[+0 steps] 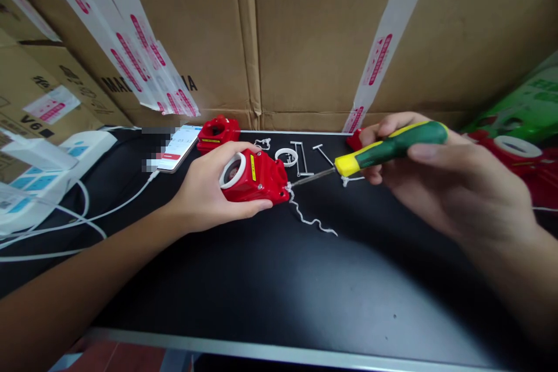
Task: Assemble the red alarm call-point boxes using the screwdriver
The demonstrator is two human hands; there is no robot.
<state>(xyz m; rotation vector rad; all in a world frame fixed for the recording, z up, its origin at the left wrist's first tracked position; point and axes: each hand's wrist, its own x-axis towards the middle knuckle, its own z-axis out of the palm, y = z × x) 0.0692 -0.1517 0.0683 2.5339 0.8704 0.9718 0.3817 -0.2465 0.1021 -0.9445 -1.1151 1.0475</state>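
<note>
Now left hand [204,195] grips red housing [255,177]; right hand [440,180], screwdriver [383,154].

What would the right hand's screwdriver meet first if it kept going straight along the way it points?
The red housing held by the left hand. The screwdriver in the right hand has its tip at the housing's right end, apparently touching, though depth is unclear.

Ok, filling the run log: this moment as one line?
left hand: holds red housing | right hand: holds screwdriver, tip at housing | surface: black table

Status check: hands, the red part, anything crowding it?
Left hand grips red housing on black table. Right hand holds screwdriver, tip at housing's end. White string trails beside it.
</note>
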